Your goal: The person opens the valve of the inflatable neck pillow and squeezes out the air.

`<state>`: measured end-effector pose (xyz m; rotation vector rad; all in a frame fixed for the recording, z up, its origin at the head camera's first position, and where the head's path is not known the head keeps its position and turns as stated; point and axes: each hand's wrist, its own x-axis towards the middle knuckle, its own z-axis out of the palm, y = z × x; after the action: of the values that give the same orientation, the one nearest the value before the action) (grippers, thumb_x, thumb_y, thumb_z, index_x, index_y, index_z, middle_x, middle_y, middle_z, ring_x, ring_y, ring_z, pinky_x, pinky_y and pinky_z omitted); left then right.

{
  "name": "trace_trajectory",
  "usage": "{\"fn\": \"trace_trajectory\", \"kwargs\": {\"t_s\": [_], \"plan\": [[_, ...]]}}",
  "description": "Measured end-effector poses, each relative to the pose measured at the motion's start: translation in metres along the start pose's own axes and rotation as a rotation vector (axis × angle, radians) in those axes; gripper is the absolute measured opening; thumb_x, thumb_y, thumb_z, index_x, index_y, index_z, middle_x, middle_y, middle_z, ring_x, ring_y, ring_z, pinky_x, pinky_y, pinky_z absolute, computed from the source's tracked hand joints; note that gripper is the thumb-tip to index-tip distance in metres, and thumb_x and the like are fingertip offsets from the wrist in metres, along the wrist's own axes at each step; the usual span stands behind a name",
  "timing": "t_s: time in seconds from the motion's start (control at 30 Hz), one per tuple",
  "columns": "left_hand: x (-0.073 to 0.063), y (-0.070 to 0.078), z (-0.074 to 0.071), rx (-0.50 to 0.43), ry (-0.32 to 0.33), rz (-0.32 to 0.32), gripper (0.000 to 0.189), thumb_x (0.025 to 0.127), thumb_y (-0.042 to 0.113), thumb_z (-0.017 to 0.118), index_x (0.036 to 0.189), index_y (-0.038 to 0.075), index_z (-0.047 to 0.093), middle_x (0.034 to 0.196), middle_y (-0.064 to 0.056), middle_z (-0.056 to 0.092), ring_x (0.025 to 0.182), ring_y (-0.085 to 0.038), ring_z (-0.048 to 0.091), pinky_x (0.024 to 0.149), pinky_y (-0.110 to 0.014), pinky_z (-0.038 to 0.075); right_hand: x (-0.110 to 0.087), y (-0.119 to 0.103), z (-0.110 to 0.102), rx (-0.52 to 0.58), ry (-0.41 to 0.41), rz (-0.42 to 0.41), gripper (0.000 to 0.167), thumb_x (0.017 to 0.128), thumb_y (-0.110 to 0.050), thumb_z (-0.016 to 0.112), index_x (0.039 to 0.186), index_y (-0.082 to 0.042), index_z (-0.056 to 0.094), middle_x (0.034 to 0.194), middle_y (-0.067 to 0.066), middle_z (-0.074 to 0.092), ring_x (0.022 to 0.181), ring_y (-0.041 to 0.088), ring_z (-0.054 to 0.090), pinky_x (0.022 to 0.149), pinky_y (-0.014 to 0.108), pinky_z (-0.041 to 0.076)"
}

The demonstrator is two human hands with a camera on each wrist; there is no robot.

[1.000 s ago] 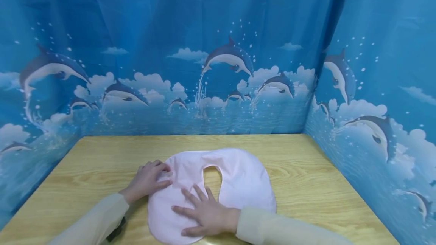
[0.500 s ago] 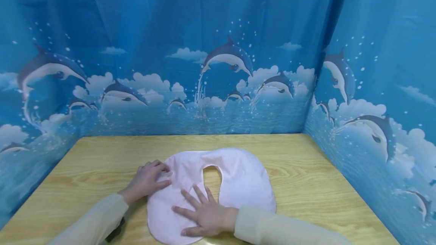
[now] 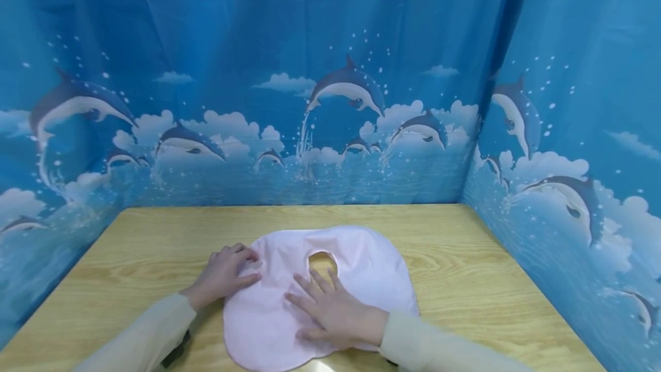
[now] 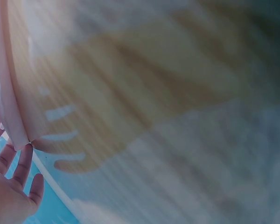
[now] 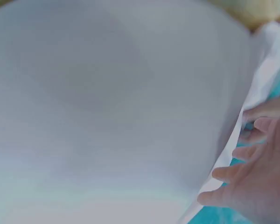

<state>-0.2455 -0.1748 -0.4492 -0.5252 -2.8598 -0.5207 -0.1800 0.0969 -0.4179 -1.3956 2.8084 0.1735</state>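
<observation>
A pale pink, bib-like cloth [image 3: 372, 263] with rounded ends and a central opening lies spread on the wooden table. My left hand [image 3: 222, 271] rests at its left edge, fingertips on the fabric. In the left wrist view, that hand [image 4: 11, 191] touches the cloth's edge [image 4: 2, 70] with loosely extended fingers. Over the middle, my right hand [image 3: 335, 312] lies with fingers spread, its fingertips reaching the opening and its palm covering the lower part. The cloth [image 5: 107, 93] fills much of the right wrist view, beside the extended fingers of that hand [image 5: 266, 177].
The wood-grain table [image 3: 480, 280] extends around the cloth on all sides. Blue curtains printed with dolphins [image 3: 248, 73] stand along its back and right edges, with more at the left. A bright reflection shows on the table near my right palm.
My right hand has slid right and slightly away from me over the cloth, from the left part to the lower end of the opening. My left hand stays in place.
</observation>
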Motion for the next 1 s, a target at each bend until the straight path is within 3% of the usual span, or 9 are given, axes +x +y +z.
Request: {"fn": "trace_trajectory", "kwargs": {"t_s": [0.27,0.47,0.8,1.0], "plan": [[0.002,0.0,0.0,-0.005,-0.029,-0.025,0.036,0.074,0.046,0.07,0.099,0.021,0.064,0.099,0.002,0.058,0.093,-0.021,0.053,0.075,-0.043,0.038,-0.024,0.043,-0.001,0.103,0.073,0.225,0.071,0.088,-0.06,0.04,0.144,-0.02,0.026,0.153,0.012,0.013,0.137,0.043,0.014,0.102,0.067,0.016],[0.001,0.0,-0.001,-0.008,-0.026,-0.02,0.036,0.074,0.047,0.07,0.099,0.022,0.064,0.099,0.003,0.058,0.093,-0.021,0.054,0.075,-0.044,0.039,-0.045,0.06,0.008,0.144,0.103,0.307,0.078,0.082,-0.069,0.041,0.142,-0.022,0.031,0.152,0.011,0.017,0.136,0.045,0.015,0.1,0.068,0.015],[0.001,-0.002,0.001,0.0,-0.014,-0.007,0.035,0.074,0.046,0.07,0.098,0.022,0.064,0.098,0.004,0.058,0.09,-0.02,0.053,0.073,-0.042,0.039,-0.059,0.067,0.03,0.28,0.194,0.278,0.079,0.076,-0.065,0.055,0.14,-0.021,0.036,0.15,0.014,0.023,0.135,0.043,0.018,0.097,0.071,0.018],[0.001,-0.002,0.001,-0.001,-0.006,0.003,0.034,0.074,0.045,0.07,0.098,0.022,0.064,0.098,0.003,0.058,0.089,-0.02,0.053,0.072,-0.042,0.038,-0.059,0.067,0.035,0.295,0.233,0.255,0.075,0.076,-0.059,0.059,0.136,-0.02,0.041,0.148,0.015,0.027,0.134,0.043,0.023,0.097,0.067,0.025]]}}
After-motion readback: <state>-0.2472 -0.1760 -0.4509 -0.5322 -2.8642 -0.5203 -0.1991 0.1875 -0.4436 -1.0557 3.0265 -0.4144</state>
